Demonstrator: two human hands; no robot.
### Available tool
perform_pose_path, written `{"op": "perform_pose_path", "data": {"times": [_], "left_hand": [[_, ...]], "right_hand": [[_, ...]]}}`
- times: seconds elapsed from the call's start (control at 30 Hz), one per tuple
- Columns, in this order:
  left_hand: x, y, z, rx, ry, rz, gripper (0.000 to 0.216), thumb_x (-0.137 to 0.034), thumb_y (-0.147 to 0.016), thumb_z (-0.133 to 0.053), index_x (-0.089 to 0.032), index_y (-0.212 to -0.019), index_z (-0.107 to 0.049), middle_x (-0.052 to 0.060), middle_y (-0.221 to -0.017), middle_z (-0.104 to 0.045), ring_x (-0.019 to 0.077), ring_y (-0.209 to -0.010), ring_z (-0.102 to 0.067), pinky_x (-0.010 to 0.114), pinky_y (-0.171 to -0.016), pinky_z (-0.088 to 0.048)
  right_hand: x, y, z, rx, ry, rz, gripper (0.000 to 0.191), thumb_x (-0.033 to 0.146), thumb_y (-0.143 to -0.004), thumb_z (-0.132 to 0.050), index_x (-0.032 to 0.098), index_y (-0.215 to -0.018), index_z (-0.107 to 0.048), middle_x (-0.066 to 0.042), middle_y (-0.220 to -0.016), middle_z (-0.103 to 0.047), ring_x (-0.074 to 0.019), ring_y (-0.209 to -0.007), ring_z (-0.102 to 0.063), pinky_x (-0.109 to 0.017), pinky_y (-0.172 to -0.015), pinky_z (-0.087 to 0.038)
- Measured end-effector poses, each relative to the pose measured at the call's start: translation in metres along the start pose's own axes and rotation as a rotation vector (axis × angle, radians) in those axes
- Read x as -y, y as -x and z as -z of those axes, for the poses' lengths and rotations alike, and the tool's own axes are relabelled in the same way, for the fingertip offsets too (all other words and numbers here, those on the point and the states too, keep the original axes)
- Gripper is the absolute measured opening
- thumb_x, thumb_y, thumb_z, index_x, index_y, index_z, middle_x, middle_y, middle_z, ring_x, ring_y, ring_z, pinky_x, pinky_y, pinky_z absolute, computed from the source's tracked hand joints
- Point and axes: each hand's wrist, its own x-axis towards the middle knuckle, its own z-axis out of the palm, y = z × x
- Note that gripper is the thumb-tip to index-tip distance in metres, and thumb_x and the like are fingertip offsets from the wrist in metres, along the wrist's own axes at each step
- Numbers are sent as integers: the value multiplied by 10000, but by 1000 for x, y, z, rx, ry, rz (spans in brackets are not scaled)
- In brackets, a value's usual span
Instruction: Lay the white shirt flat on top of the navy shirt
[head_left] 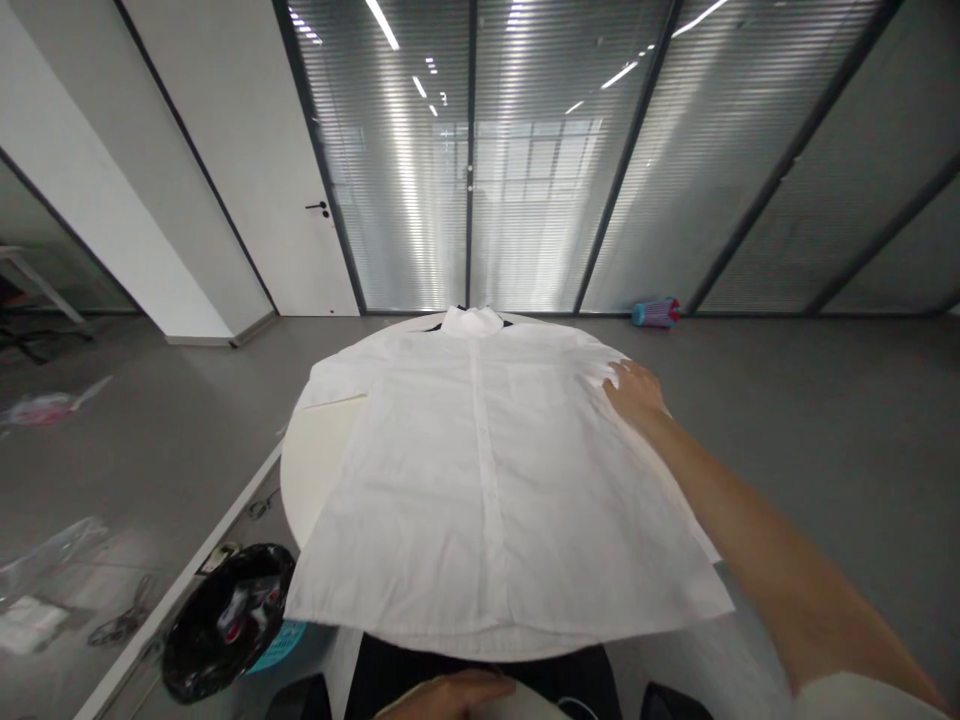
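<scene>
A white button-up shirt point(487, 480) lies spread flat, front up, over a round white table point(315, 460), its collar at the far side. My right hand point(634, 392) reaches out and rests on the shirt's right shoulder, by the sleeve, fingers bent onto the cloth. My left hand point(450, 695) sits low at the bottom edge of the view, near my body and below the shirt's hem; only its back shows, and its fingers are hidden.
A bin lined with a black bag point(225, 620) stands on the floor at the table's left front. Clear plastic bags point(45, 560) lie on the grey floor at left. A blue-and-pink object point(656, 313) rests by the glass wall behind. A white door point(277, 180) is at back left.
</scene>
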Motion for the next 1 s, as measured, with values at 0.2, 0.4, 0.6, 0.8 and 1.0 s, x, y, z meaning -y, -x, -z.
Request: {"op": "perform_pose_path", "data": {"times": [0.2, 0.4, 0.6, 0.8, 1.0], "left_hand": [[58, -51, -53, 156, -209, -97, 353, -253, -924, -607, -253, -1259, -716, 91, -1241, -715, 289, -1196, -646, 388, -1037, -478], [56, -50, -51, -140, -320, -10, 206, -317, -922, -604, -195, -922, -770, 70, -915, -738, 205, -852, -680, 282, -783, -502], [48, -24, -12, -472, -143, 78, 545, -591, -978, -379, -161, -863, -694, 92, -928, -717, 213, -903, -636, 317, -885, -475], [53, -20, 6, -581, -67, 269, 519, -636, -859, -504, -196, -585, -524, 48, -617, -587, 213, -695, -572, 347, -746, -470], [45, -25, -9, -413, 7, 66, 463, -591, -866, -580, -136, -869, -666, 32, -738, -616, 154, -676, -521, 281, -665, -431]], "right_hand": [[-3, 53, 33, -168, -170, 249, 441, 310, -933, -448, 141, -1298, -629, -175, -1399, -567, -318, -1317, -501, -525, -1124, -378], [17, 154, 102, -136, -518, 430, 313, 374, -958, -488, 204, -1103, -707, -124, -1143, -694, -257, -1097, -646, -435, -1013, -497], [54, 274, 159, 1095, -830, 680, 304, 360, -965, -562, 237, -1199, -712, -74, -1112, -724, -183, -999, -692, -305, -894, -540], [95, 344, 75, 1087, -811, 481, 590, 191, -824, -613, 234, -1409, -555, -73, -1101, -710, -183, -907, -664, -312, -851, -523], [158, 369, 20, 813, -1144, 444, 361, 410, -851, -670, 186, -1130, -720, -76, -998, -715, -184, -824, -628, -317, -784, -509]]}}
